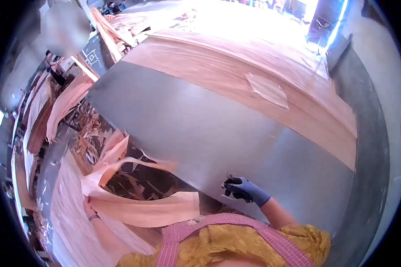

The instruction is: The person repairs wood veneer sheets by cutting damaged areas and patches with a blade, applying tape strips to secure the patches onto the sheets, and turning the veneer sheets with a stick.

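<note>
At the lower left my bare left hand [88, 205] grips the edge of a thin, pale wood sheet [147, 211], which bends across in front of my body. A narrow curled strip of the same material [138, 161] rises from near that hand toward the table's edge. My right hand [237, 188], in a grey and black glove, is over the near edge of the grey metal table [178, 120]. Its fingers are curled around a small dark tool whose shape I cannot make out. Larger pale sheets [69, 200] lie under and beside my left arm.
Stacked wood sheets [236, 75] cover the table's far side, with a loose torn piece [268, 90] on top. Scraps and shavings [90, 133] litter the floor at left. More long sheets [67, 104] hang beyond them. A blurred person [64, 26] stands at the upper left.
</note>
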Demonstrator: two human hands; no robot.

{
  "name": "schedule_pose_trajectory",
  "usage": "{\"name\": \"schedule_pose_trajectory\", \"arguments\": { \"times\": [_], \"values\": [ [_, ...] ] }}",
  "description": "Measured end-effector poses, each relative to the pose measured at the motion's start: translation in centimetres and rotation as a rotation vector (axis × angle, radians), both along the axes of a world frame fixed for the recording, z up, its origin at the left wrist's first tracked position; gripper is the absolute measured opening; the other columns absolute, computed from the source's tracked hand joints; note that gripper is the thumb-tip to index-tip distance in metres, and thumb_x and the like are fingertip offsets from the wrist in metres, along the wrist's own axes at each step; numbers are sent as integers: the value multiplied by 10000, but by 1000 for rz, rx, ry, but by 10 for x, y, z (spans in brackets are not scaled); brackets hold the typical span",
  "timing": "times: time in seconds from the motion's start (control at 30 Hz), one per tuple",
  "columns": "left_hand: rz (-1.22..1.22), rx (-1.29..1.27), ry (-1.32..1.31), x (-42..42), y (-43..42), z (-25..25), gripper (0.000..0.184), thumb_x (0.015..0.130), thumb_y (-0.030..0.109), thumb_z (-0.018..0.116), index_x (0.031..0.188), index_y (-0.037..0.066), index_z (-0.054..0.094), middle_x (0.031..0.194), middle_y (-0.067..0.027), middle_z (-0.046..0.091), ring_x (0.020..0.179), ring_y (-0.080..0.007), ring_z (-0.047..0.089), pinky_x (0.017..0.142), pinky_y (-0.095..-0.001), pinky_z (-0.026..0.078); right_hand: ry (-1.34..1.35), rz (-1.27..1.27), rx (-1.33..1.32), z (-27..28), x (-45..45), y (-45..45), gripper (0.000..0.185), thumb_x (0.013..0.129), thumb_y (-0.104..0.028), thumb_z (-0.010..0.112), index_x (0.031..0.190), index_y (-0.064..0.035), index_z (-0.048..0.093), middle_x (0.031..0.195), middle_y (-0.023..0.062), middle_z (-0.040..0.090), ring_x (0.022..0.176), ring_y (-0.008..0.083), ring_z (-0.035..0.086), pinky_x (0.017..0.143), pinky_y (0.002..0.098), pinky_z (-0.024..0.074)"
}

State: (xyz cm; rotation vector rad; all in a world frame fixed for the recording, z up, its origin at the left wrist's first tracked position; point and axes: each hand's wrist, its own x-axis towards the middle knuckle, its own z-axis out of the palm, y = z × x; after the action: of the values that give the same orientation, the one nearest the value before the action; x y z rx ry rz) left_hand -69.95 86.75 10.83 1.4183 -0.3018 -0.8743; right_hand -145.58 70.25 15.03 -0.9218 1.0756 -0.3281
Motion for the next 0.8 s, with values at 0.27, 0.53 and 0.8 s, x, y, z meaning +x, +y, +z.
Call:
{"name": "schedule_pose_trajectory", "arguments": {
  "times": [0.27, 0.53, 0.8],
  "values": [
    [283, -76, -164, 165, -54, -16, 666, 859, 128, 592, 1467, 23, 341, 1353, -138, 499, 1154, -220, 519, 1001, -337, 433, 54, 114, -70, 1, 218, -64, 329, 936, -360, 634, 1109, -82, 660, 803, -14, 648, 562, 33, 458, 486, 200, 359],
    [292, -189, -81, 330, -193, 87, 741, 831, 17, 578, 1508, 76, 284, 1338, -120, 503, 1095, -203, 542, 962, -335, 461, -56, 48, -119, 24, 457, -144, 336, 937, -300, 652, 1165, -55, 628, 832, -14, 654, 627, 62, 562, 519, 203, 432],
    [265, -453, -211, 551, -311, 92, 695, 838, -86, 537, 1482, 104, 360, 1339, -59, 508, 1094, -189, 562, 926, -286, 494, 37, 41, -313, 10, 642, -290, 290, 924, -291, 662, 1120, -78, 654, 883, 16, 698, 547, 62, 549, 454, 207, 408]
  ]
}}
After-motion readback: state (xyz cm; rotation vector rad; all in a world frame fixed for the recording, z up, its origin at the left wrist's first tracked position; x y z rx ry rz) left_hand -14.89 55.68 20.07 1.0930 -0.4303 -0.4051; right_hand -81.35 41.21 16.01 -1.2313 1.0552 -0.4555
